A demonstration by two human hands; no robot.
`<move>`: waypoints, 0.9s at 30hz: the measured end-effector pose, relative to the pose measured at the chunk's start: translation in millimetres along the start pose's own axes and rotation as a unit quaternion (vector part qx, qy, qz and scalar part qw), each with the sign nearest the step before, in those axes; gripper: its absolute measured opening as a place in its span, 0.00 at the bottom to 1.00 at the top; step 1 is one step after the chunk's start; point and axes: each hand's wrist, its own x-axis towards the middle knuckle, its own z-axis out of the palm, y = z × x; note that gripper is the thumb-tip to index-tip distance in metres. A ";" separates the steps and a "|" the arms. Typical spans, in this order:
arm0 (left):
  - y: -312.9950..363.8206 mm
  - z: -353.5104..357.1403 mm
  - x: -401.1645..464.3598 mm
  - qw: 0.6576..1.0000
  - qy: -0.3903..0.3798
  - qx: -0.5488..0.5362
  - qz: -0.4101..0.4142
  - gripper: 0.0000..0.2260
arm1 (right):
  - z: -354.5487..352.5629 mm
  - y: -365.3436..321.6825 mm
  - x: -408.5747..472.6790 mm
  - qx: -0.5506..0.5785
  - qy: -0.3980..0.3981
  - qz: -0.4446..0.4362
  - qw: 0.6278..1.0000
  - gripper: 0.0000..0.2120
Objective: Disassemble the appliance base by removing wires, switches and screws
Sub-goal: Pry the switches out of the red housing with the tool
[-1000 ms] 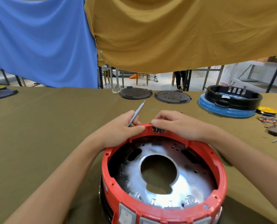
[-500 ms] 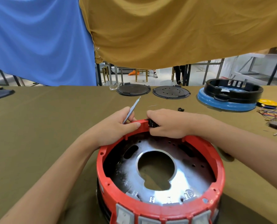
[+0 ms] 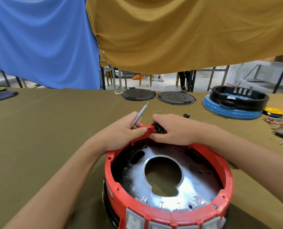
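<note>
The round red plastic appliance base point(image 3: 169, 210) sits on the olive-green tabletop point(image 3: 38, 129), right in front of the person. At the far rim of the base, the left hand point(image 3: 121, 134) has its thumb pressed flat on the red rim, and its fingers are curled around a thin grey metal tool point(image 3: 140, 115). The tool points up and away from the base. Just to the right, touching the same rim, the right hand point(image 3: 173, 131) pinches a small black switch part point(image 3: 159, 128). The black part sits between the two hands, closer to the right one, so that hand will probably pull it out.
</note>
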 end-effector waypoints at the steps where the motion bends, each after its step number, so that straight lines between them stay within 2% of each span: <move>1: -0.2 -0.2 0.2 1.000 0.000 -0.004 0.000 0.11 | -0.5 -1.0 0.7 -0.010 -0.002 -0.002 1.000 0.13; 8: -2.5 -0.4 1.7 1.000 -0.004 -0.011 0.007 0.11 | -1.7 1.6 3.7 -0.009 -0.034 0.017 0.999 0.12; 15: -6.2 -0.3 3.0 1.000 -0.008 -0.015 0.011 0.12 | -1.9 1.3 3.2 0.013 -0.017 0.020 1.000 0.12; 18: -5.3 -0.2 3.4 1.000 -0.007 -0.005 0.009 0.12 | -3.0 7.0 -2.3 0.161 0.124 0.035 0.979 0.07; 19: -4.9 0.3 2.9 1.000 -0.008 -0.004 0.009 0.12 | -3.1 8.4 -3.8 0.182 0.146 0.034 0.972 0.07; 23: -4.0 0.0 1.8 1.000 -0.006 -0.007 0.004 0.12 | -0.5 8.7 -2.9 0.200 0.151 0.039 0.967 0.11; 25: -4.2 -0.4 1.4 1.000 -0.008 -0.010 0.004 0.12 | 0.3 12.0 -1.8 0.261 0.157 0.068 0.950 0.13; 27: -3.5 0.0 0.6 1.000 -0.005 -0.010 0.003 0.12 | 0.2 15.9 -0.9 0.354 0.148 0.116 0.916 0.11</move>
